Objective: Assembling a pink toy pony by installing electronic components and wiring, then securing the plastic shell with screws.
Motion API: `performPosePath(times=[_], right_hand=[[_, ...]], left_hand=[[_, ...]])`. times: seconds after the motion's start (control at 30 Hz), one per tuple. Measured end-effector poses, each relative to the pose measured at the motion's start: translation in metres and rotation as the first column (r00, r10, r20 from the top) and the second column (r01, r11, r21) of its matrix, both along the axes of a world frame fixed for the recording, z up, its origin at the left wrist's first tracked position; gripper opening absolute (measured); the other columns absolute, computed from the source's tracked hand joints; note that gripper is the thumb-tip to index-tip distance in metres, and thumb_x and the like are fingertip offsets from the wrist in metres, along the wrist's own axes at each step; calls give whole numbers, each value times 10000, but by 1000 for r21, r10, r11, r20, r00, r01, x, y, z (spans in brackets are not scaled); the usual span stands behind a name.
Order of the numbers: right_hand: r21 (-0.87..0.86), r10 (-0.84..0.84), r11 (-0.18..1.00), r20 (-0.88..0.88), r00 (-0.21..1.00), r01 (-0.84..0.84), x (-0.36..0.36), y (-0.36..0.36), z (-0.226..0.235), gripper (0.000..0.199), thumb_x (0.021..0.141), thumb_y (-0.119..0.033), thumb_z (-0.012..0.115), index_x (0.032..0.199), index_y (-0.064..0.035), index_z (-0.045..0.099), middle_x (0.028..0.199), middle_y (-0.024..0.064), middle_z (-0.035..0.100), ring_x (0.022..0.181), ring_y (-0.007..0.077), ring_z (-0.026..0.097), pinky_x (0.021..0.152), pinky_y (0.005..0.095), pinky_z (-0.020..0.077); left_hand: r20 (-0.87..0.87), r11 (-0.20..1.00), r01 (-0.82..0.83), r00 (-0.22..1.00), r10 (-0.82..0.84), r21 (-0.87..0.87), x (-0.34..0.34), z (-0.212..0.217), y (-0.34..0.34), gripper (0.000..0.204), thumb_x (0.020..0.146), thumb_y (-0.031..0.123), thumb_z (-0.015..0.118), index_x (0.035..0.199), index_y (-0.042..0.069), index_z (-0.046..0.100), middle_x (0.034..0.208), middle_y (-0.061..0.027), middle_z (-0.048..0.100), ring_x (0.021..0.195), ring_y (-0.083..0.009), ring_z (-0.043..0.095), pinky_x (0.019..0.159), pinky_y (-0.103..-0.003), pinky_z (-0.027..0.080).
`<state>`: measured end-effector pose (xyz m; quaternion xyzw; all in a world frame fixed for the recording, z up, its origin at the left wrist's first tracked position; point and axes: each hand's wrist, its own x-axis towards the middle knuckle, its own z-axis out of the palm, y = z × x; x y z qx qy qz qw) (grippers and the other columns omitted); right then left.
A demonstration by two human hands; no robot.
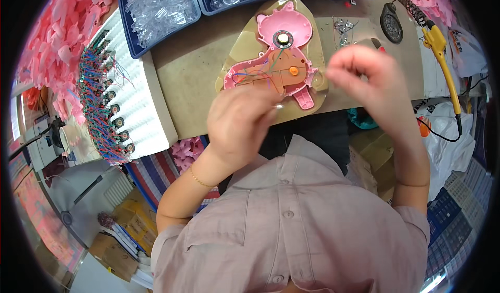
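Bending over the near edge of the pink toy shell (297, 26), the left hand (240, 118) hangs at seven o'clock from it, with twelve pointing away from the wearer's shirt (284, 215). Its fingers are bent and blurred; whether they touch the shell or pinch something thin I cannot tell. The right hand (364, 76) is raised at three o'clock, fingers curled and thumb close to the index finger — a narrow pose, though anything small between the tips is too hard to make out.

The shell lies open side up on a yellowish pad (319, 43) on the table (190, 79). Inside sit a brown inner piece (278, 73), an orange knob (294, 71) and a round black part (283, 39), with thin wires (255, 74) running between. It looks light, stiff and rather smooth; the wires seem the fragile bit. The best hold is probably the outer rim, at one o'clock on the round end — clear of the wiring.

Farther out, a ribbed white tray (143, 102) stands toward nine o'clock, loose metal bits (344, 29) at two, and a blue bin (195, 9) of clear pieces toward ten.
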<state>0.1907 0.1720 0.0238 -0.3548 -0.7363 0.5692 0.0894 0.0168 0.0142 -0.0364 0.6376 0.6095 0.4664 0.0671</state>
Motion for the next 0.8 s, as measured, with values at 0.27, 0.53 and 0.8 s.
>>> performPosePath(times=[0.27,0.53,0.8], right_hand=[[587,112,796,94,989,-146,15,-3,-25,86,819,-47,671,840,0,601,710,17,531,589,97,490,539,242,396],[705,177,706,-84,981,-67,22,-14,-36,135,779,27,702,864,5,599,725,61,533,590,138,515,509,253,399],[730,160,683,-121,980,-21,15,-4,-40,146,759,-50,724,824,-33,594,699,67,545,553,211,519,499,314,394]], left_hand=[[24,1000,17,1000,-17,14,-16,1,-7,220,726,28,737,935,59,674,794,-35,646,740,-205,619,685,-313,471],[-223,994,-105,969,109,32,-24,-3,7,235,671,85,754,895,117,690,881,20,649,809,-175,587,713,-300,423],[-518,990,-136,849,100,-33,-9,1,-5,251,744,249,696,961,124,700,979,29,637,896,-161,568,762,-305,367]])
